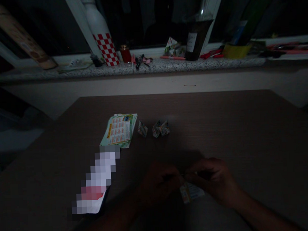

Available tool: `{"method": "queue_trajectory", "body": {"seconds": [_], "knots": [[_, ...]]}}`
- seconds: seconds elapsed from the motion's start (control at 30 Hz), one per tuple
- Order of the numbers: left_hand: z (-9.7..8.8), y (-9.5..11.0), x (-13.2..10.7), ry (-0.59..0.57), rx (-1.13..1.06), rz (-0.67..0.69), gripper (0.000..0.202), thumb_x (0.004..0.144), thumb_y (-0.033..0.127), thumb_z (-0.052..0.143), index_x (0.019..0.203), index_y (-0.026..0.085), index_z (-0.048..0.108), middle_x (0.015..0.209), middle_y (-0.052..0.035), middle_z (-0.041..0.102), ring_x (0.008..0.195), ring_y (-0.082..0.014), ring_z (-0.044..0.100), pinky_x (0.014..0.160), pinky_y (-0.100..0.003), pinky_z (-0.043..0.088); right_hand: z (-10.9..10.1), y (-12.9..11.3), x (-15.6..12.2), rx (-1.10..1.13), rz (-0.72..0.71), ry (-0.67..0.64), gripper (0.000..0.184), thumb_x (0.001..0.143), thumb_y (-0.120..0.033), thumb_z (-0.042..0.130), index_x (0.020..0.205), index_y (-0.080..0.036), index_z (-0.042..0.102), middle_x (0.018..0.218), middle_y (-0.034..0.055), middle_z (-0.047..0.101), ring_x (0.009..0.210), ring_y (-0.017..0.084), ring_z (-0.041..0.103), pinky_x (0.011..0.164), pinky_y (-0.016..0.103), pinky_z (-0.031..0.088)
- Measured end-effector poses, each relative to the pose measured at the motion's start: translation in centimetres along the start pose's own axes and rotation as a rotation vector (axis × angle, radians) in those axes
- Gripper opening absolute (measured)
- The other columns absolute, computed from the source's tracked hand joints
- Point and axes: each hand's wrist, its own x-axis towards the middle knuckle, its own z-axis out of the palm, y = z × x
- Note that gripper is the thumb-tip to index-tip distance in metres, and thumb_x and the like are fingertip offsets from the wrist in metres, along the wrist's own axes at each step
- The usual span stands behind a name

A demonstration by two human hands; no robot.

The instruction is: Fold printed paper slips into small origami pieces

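Observation:
Near the front of the table, my left hand (pixel 160 181) and my right hand (pixel 214 179) meet, fingertips pinched close together. Between and just below them is a small printed paper slip (pixel 191 193), its upper edge hidden by the fingers. Both hands are closed on that edge; dim light blurs the exact grip. Beyond the hands stand small folded paper pieces: a single one (pixel 142 129), and to its right a pair, the left piece (pixel 156 129) touching the right piece (pixel 165 128). Left of these lies a stack of green-and-white printed slips (pixel 119 131).
A phone-like device (pixel 96 186) with a lit, pixelated screen lies on the wooden table (pixel 220 122) at left. On the stone windowsill (pixel 157 65) behind stand a red-checked white bottle (pixel 106 46), a small red jar (pixel 125 54), a dark labelled container (pixel 192 44) and pens.

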Motion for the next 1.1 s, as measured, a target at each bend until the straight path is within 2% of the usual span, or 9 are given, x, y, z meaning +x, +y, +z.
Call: {"method": "queue_trajectory", "body": {"seconds": [0.17,0.33,0.5,0.6,0.73,0.93,1.1], "knots": [[0.2,0.1,0.1,0.086,0.005,-0.044,0.033,0.087,0.032,0.053,0.061,0.013,0.057,0.054,0.0048,0.044,0.051,-0.007,0.039,0.051,-0.019,0.029,-0.1,-0.4,0.0,-0.068,-0.064,0.142,0.006,0.073,-0.023,0.073,0.068,-0.02,0.074,0.06,0.002,0.071,0.051,0.012,0.062,0.047,0.02,0.047],[0.3,0.4,0.2,0.179,0.032,-0.032,0.022,0.087,0.029,0.053,0.075,0.014,0.063,0.066,0.0007,0.057,0.062,-0.0104,0.051,0.058,-0.02,0.038,-0.1,-0.3,0.2,-0.076,-0.089,0.223,0.006,0.072,-0.023,0.072,0.068,-0.019,0.071,0.055,0.0007,0.068,0.046,0.012,0.059,0.043,0.021,0.046],[0.4,0.3,0.3,0.233,0.163,0.072,0.016,0.085,0.022,0.055,0.073,0.014,0.063,0.065,-0.0004,0.06,0.06,-0.0104,0.053,0.058,-0.021,0.039,-0.1,-0.3,0.1,-0.145,-0.188,0.155,0.002,0.075,-0.019,0.068,0.074,-0.019,0.069,0.064,0.003,0.071,0.055,0.014,0.065,0.05,0.022,0.05],[0.7,0.0,0.3,0.211,0.273,0.2,0.012,0.08,0.019,0.057,0.071,0.014,0.062,0.062,-0.0003,0.058,0.056,-0.0096,0.052,0.055,-0.02,0.037,-0.1,-0.4,0.0,-0.225,-0.234,0.077,0.005,0.074,-0.014,0.064,0.073,-0.018,0.067,0.064,0.0028,0.069,0.056,0.014,0.063,0.05,0.021,0.049],[1.2,-0.3,0.3,0.16,0.383,0.268,0.005,0.075,0.013,0.057,0.071,0.016,0.059,0.064,0.0006,0.057,0.056,-0.0093,0.049,0.053,-0.019,0.035,0.2,-0.6,0.0,-0.327,-0.271,0.037,0.008,0.066,-0.01,0.06,0.064,-0.018,0.06,0.057,0.001,0.064,0.049,0.013,0.058,0.046,0.022,0.044],[1.3,-0.7,0.3,0.17,0.44,0.442,0.008,0.077,0.01,0.054,0.074,0.017,0.056,0.067,-0.001,0.058,0.059,-0.0096,0.051,0.053,-0.019,0.036,0.4,-0.9,-0.1,-0.306,-0.218,0.01,0.008,0.064,-0.01,0.056,0.063,-0.018,0.056,0.057,0.0003,0.06,0.049,0.012,0.054,0.045,0.021,0.042],[1.1,-0.6,0.3,0.116,0.447,0.441,0.007,0.079,0.012,0.054,0.077,0.017,0.058,0.071,-0.0024,0.061,0.062,-0.0104,0.053,0.056,-0.019,0.04,0.3,-0.7,-0.1,-0.315,-0.213,-0.016,0.011,0.063,-0.009,0.056,0.066,-0.019,0.054,0.059,-0.0014,0.056,0.053,0.012,0.051,0.048,0.022,0.04]]}}
